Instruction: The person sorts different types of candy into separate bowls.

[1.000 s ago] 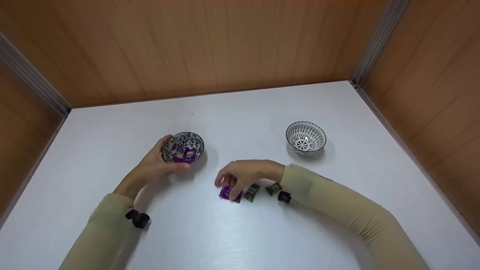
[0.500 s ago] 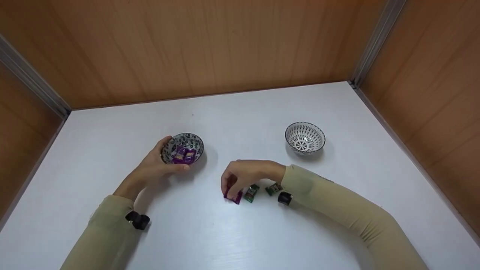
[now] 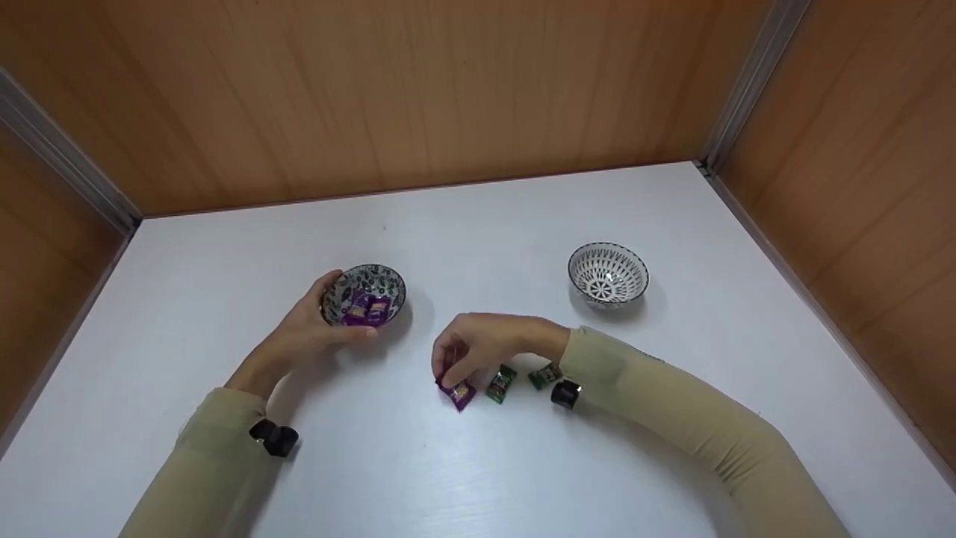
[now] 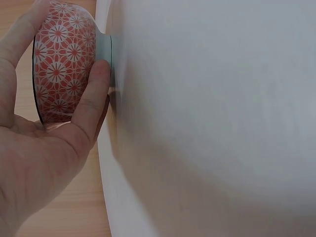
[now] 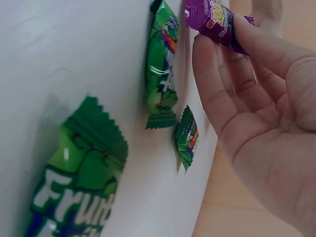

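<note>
My left hand [image 3: 310, 329] grips a small bowl [image 3: 366, 278], thumb along its near side. Several purple wrapped candies [image 3: 377, 309] lie in it. The left wrist view shows the bowl's red flower-patterned outside [image 4: 64, 64], with a fingertip at its foot close by the table. Between thumb and fingers, my right hand [image 3: 478, 345] pinches another purple wrapped candy [image 3: 461, 396], also clear in the right wrist view as a purple packet [image 5: 215, 20]. Green wrapped candies [image 3: 501, 384] lie just right of it; the right wrist view shows three, one a near green packet [image 5: 81, 173].
A second bowl [image 3: 609, 275], white with dark dashes inside, stands at the back right with nothing in it. The white table [image 3: 478, 239] is bounded by wooden panels [image 3: 418, 97] at the back and both sides.
My right hand has drawn its fingers together on the purple candy and turned it, shifting slightly left with it. My left hand and the bowl stay in place.
</note>
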`<action>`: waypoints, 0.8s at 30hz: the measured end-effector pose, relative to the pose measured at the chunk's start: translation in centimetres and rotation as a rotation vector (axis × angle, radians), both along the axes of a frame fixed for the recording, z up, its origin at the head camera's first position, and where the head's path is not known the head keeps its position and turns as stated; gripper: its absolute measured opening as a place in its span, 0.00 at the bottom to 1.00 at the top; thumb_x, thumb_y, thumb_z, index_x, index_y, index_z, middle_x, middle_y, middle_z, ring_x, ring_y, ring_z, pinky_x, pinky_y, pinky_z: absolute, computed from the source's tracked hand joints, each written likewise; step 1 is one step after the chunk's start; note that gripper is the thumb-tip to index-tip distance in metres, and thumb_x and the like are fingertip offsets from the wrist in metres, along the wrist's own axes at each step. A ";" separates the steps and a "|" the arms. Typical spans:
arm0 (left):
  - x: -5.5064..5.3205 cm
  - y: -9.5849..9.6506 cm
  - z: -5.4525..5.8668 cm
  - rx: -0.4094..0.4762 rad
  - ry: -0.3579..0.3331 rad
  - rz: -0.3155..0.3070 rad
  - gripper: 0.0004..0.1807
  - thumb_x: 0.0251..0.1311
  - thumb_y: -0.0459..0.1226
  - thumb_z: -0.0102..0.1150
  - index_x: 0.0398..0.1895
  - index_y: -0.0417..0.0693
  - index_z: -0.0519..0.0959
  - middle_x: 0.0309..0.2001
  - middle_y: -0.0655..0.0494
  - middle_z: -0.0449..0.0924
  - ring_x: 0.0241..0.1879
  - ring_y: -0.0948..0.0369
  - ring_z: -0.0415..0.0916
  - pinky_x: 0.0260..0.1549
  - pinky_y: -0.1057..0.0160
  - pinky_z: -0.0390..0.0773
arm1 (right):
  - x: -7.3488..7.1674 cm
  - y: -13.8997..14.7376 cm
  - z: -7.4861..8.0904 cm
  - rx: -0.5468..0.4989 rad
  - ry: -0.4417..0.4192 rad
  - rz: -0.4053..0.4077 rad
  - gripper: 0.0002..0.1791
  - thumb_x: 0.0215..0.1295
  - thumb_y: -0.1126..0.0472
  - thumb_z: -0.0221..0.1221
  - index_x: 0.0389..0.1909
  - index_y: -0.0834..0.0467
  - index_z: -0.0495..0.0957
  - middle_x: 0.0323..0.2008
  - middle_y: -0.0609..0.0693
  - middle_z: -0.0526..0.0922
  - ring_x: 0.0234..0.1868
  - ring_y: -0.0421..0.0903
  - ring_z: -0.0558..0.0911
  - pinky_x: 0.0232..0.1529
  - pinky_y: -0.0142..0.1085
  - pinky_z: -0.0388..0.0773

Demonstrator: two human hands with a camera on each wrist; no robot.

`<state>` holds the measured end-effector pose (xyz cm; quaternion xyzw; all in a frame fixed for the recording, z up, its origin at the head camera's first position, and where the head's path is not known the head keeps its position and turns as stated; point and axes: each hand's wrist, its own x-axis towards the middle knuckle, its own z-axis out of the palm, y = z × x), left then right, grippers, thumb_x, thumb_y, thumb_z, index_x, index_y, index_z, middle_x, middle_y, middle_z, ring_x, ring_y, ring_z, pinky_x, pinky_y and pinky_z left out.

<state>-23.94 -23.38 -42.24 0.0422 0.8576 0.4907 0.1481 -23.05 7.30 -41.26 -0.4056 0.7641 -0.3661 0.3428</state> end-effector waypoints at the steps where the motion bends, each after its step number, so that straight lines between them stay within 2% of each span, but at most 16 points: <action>1: 0.0 0.0 0.0 0.001 -0.003 -0.002 0.71 0.45 0.49 0.83 0.83 0.55 0.39 0.79 0.40 0.46 0.77 0.41 0.43 0.73 0.35 0.45 | -0.1 0.0 0.1 -0.002 -0.004 -0.002 0.05 0.66 0.66 0.67 0.41 0.60 0.87 0.35 0.46 0.87 0.36 0.38 0.83 0.42 0.29 0.79; 7: -0.1 0.0 -0.2 0.021 -0.003 -0.012 0.71 0.46 0.48 0.82 0.83 0.55 0.38 0.79 0.41 0.46 0.77 0.42 0.45 0.73 0.36 0.46 | -0.3 -0.3 1.1 -0.027 -0.021 -0.011 0.08 0.67 0.66 0.66 0.45 0.61 0.87 0.37 0.47 0.88 0.37 0.38 0.84 0.42 0.32 0.82; 13: 0.1 0.0 -0.2 0.017 -0.003 -0.009 0.71 0.46 0.48 0.82 0.83 0.55 0.37 0.80 0.41 0.45 0.77 0.42 0.44 0.73 0.36 0.46 | -0.3 -0.7 1.9 -0.059 -0.113 -0.025 0.10 0.68 0.67 0.64 0.48 0.64 0.86 0.38 0.50 0.88 0.38 0.42 0.86 0.42 0.41 0.86; 24: -0.1 -0.1 -0.3 0.003 0.003 -0.008 0.71 0.46 0.49 0.82 0.83 0.56 0.37 0.79 0.40 0.46 0.77 0.41 0.44 0.72 0.35 0.45 | -0.5 -0.8 2.6 -0.085 -0.136 -0.038 0.11 0.69 0.68 0.64 0.49 0.66 0.84 0.38 0.51 0.88 0.39 0.44 0.86 0.43 0.41 0.86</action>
